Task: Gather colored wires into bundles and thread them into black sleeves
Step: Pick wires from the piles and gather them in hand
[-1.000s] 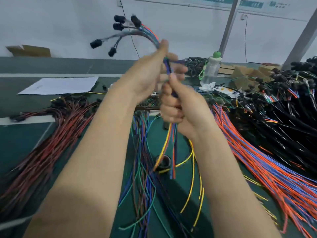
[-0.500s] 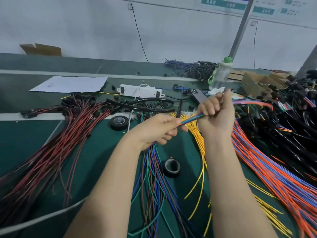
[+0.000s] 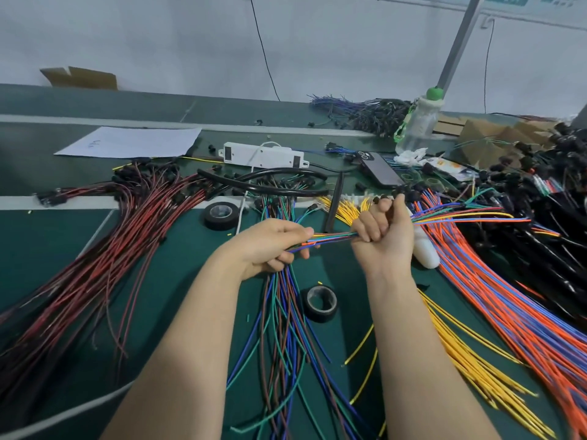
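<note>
Centre frame: left grip (image 3: 273, 246) and right grip (image 3: 384, 236) both clench one multicolour wire bundle (image 3: 333, 238), stretched between them above the green table (image 3: 47, 249). Its loose ends fan out right of the right grip. Black tape roll (image 3: 320, 303) lies lower centre. Black sleeves (image 3: 270, 185) curve above the grips.

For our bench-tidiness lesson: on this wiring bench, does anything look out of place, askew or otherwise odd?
Two things stand out. A smartphone lies on the bench amid the work, though no wiring part. A white bottle seems tipped on its side against the orange and blue wires, beside the right hand.
</note>
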The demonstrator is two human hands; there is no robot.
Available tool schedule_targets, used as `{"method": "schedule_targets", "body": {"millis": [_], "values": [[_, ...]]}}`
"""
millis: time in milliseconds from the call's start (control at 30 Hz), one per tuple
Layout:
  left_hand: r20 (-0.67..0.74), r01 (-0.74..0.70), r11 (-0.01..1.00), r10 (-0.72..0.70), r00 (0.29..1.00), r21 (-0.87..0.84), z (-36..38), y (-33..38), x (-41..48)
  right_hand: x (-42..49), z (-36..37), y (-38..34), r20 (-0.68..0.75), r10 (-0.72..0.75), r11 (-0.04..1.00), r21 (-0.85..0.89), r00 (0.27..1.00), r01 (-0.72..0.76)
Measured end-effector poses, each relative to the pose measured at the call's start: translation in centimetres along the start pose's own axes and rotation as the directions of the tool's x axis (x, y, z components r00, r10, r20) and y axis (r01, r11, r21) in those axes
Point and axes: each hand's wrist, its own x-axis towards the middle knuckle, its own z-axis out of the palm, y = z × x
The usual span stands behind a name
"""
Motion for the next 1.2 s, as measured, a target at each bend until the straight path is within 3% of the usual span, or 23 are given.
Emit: {"method": "schedule_targets", "body": {"millis": [267, 433, 633, 767, 900, 1000, 1200], "values": [[-0.15, 0.058, 0.995, -0.069, 0.986, -0.076, 3.4, 0.8, 1.1, -0.6, 0.7, 1.9, -0.007, 0.045, 0.999, -0.022, 0.999, -0.045], [-0.261, 0.051, 0.952, -0.135, 0.956, -0.303, 3.7, 0.8, 1.0, -0.7, 0.6, 1.7, 0.004, 0.025, 1.0, 0.01, 1.0, -0.025], [-0.265, -0.047, 0.812, -0.134, 0.955, -0.582, 4.3, 1.2, 1.1, -0.9, 1.3, 2.7, 0.011, 0.059, 0.995, -0.084, 0.998, -0.058], [-0.181, -0.013, 0.854, -0.095, 0.979, -0.521, 3.9, 1.2, 0.8, -0.9, 1.2, 2.7, 0.037, 0.061, 0.995, -0.075, 0.997, -0.058], [-0.005, 0.086, 0.973, -0.089, 0.996, -0.216, 2.5, 0.6, -0.1, -0.7, 0.7, 1.7, 0.033, 0.015, 0.998, -0.056, 0.999, -0.013], [0.065, 0.04, 0.985, -0.029, 0.997, -0.168, 1.7, 0.3, -0.3, -0.7, 0.6, 1.4, 0.036, 0.01, 1.0, -0.03, 0.999, -0.009], [0.029, -0.086, 0.987, 0.091, 0.995, -0.138, 1.7, 0.2, -0.1, -0.7, 0.4, 1.3, 0.045, 0.012, 0.998, 0.058, 0.999, -0.015]]}}
